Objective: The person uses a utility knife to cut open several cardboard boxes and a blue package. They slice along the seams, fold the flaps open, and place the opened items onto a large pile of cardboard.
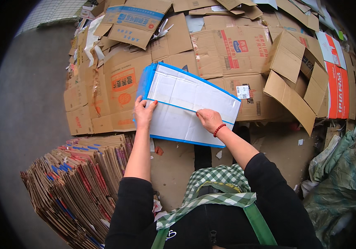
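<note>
A white cardboard box with blue edges (178,124) is held tilted before my body, above the front edge of the cardboard pile. A narrow blue seam runs between its two white flaps, with clear tape along it. My left hand (144,112) grips the box's left edge, thumb on the white face and fingers around the blue side. At the seam, right of the middle, my right hand (209,119) has its fingers curled and the fingertips pinched against the flap edge. What lies under those fingertips is hidden.
Flattened brown cartons (243,53) form a broad pile ahead, with a half-folded carton (290,59) on its right. A stack of folded cardboard (78,183) stands at my left. Crumpled green plastic sheeting (336,186) lies at right. Paper scraps dot the floor (171,168).
</note>
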Demonstrator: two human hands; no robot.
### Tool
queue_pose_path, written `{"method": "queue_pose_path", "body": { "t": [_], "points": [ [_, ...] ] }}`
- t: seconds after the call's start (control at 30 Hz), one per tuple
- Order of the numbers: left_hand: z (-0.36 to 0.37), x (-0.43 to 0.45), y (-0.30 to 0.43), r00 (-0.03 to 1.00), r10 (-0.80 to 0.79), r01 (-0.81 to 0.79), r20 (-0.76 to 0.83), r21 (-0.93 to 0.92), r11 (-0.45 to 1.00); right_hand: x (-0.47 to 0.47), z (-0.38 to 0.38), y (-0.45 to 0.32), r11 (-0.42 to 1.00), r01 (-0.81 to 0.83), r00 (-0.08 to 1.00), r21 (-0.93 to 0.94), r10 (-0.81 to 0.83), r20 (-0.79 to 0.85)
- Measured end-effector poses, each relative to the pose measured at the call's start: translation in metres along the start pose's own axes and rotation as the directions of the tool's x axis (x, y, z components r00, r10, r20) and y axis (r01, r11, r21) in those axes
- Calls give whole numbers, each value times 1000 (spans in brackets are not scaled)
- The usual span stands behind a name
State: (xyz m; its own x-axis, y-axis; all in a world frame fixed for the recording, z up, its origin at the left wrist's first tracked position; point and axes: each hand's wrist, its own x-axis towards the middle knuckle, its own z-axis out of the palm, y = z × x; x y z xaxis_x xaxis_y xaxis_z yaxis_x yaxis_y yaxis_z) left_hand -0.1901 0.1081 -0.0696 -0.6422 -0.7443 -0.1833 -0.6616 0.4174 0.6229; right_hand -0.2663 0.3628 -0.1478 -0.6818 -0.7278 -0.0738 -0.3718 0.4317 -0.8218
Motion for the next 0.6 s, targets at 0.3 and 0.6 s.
{"method": "queue_pose_path", "body": {
  "t": [0.3,0.6],
  "points": [
    [2,3,7,1000,11,-11,0,46,999,5,5,-1,995,17,999,-95,-13,45],
    [3,32,-7,1000,5,-6,23,33,999,-52,-21,90,878,-130,912,-461,288,291]
  ]
}}
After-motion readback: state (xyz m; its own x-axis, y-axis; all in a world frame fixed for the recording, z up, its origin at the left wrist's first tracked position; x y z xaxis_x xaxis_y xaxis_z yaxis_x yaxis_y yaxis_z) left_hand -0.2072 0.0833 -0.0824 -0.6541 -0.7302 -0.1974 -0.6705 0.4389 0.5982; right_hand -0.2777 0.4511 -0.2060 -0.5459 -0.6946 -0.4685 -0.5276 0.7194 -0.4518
